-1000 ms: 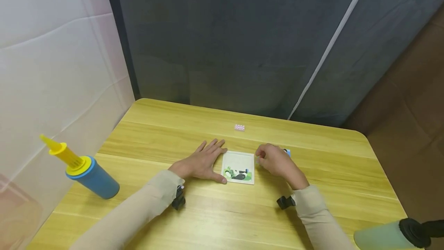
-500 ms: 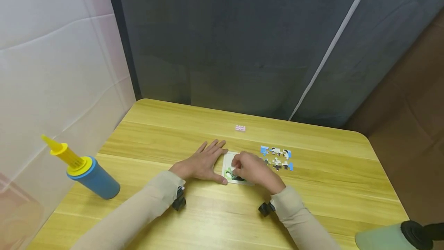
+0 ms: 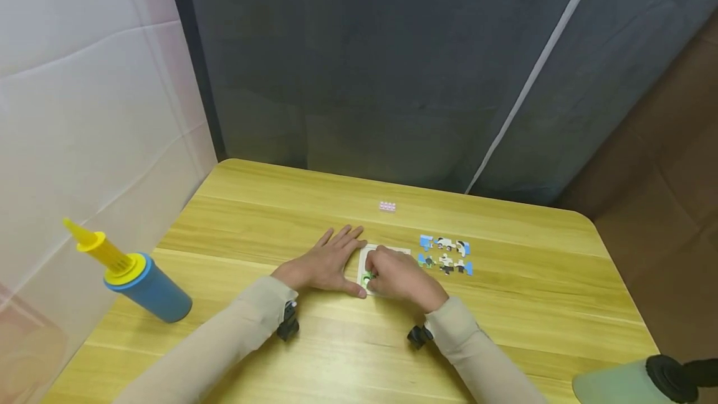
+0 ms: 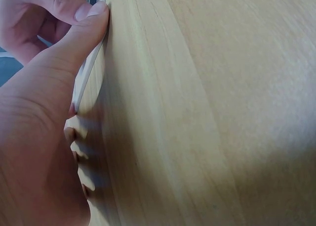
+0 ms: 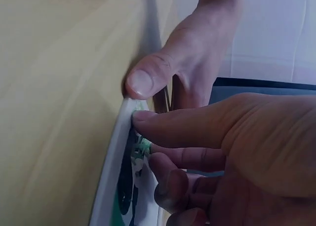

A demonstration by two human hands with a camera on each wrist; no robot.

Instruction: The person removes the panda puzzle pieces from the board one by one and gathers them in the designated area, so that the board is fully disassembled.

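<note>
From the head camera, the left hand [image 3: 325, 264] is lying flat and relaxed on the counter [image 3: 505, 323], its thumb bracing the near left corner of the white puzzle tray [image 3: 387, 248]. The right hand [image 3: 401, 276] is lying over the tray, fingers bent down onto the green picture piece [image 3: 367, 278] at its lower left. Loose puzzle pieces [image 3: 445, 254] are waiting just beside the tray on the right.

The left wrist camera is showing the thumb [image 4: 74, 43] pressing along the tray's thin edge [image 4: 89, 70], with the other fingers lying straight on the wood.

The right wrist camera is showing fingertips [image 5: 143, 119] pushing on the piece [image 5: 140, 149] inside the tray's raised rim [image 5: 111, 176]; whether they are pinching it or only pressing it, I cannot tell.

A likely slip: hard pressure on a misaligned tab could be buckling the piece or sliding the light tray off the bracing thumb.

The counter is pale wood grain. A blue and yellow pump [image 3: 134, 279] is standing at the left, a small pink block [image 3: 387, 206] is lying farther back, and a grey curtain [image 3: 392, 67] is hanging behind.
</note>
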